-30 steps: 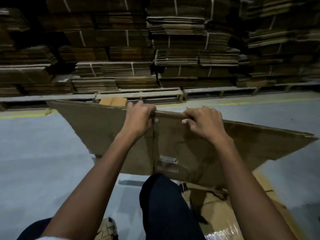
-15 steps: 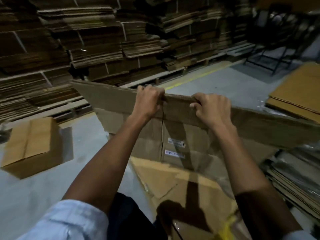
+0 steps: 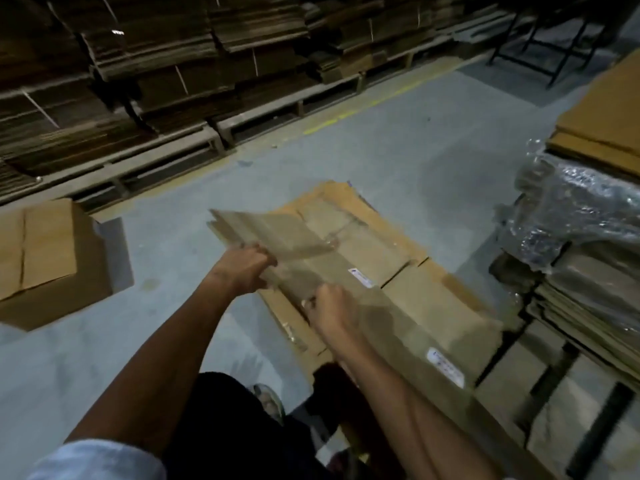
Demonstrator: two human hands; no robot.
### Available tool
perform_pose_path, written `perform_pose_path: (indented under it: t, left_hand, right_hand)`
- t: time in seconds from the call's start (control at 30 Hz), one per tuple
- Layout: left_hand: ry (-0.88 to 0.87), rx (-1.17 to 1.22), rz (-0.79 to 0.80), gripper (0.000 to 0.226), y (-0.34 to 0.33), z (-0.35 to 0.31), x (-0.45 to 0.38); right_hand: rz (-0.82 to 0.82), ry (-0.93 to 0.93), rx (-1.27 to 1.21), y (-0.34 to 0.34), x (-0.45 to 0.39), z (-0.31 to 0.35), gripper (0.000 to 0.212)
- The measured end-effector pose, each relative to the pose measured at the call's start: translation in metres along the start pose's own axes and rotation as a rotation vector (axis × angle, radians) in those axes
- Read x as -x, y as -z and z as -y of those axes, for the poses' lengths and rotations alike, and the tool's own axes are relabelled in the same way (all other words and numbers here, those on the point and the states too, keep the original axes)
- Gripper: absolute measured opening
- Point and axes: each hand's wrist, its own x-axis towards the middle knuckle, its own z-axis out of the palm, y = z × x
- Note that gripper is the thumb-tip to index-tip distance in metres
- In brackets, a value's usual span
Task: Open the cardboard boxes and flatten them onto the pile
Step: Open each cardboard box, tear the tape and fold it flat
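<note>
I hold the flattened box (image 3: 346, 282) by its near long edge, left hand (image 3: 242, 268) and right hand (image 3: 329, 310) both curled on it. It lies low over the pile (image 3: 349, 202) on the floor. Its long axis runs from far left to near right, away from my grip. My right hand sits nearer the centre.

The flattened cardboard box (image 3: 398, 306) is dull brown with white labels (image 3: 445, 367); the floor (image 3: 433, 133) is grey with a yellow line (image 3: 322, 124).
</note>
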Motion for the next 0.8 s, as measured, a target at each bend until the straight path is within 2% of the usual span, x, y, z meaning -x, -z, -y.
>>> perform_pose_path:
  t: [0.13, 0.33, 0.43, 0.53, 0.63, 0.73, 0.8]
  left_hand:
    - [0.178, 0.288, 0.181, 0.046, -0.051, 0.032, 0.017]
    - [0.347, 0.688, 0.221, 0.043, -0.122, 0.06, 0.013]
    - [0.371, 0.82, 0.323, 0.045, -0.154, 0.065, 0.003]
    - [0.442, 0.948, 0.3, 0.046, -0.184, 0.062, -0.009]
    - [0.606, 1.123, 0.266, 0.054, -0.22, 0.049, -0.022]
    - [0.737, 1.341, 0.316, 0.062, -0.258, 0.026, -0.037]
    - [0.873, 1.528, 0.371, 0.048, -0.279, 0.005, -0.044]
  right_hand:
    - [0.143, -0.002, -0.102, -0.054, -0.022, -0.003, 0.027]
    - [0.269, -0.046, -0.147, -0.122, -0.068, -0.016, 0.023]
    - [0.389, 0.007, -0.096, -0.16, -0.079, -0.02, 0.044]
    - [0.515, 0.132, 0.104, -0.194, -0.081, -0.026, 0.061]
    - [0.587, 0.158, 0.24, -0.228, -0.082, -0.041, 0.089]
    - [0.609, 0.108, 0.32, -0.257, -0.081, -0.058, 0.108]
    - [0.605, 0.104, 0.382, -0.275, -0.077, -0.065, 0.117]
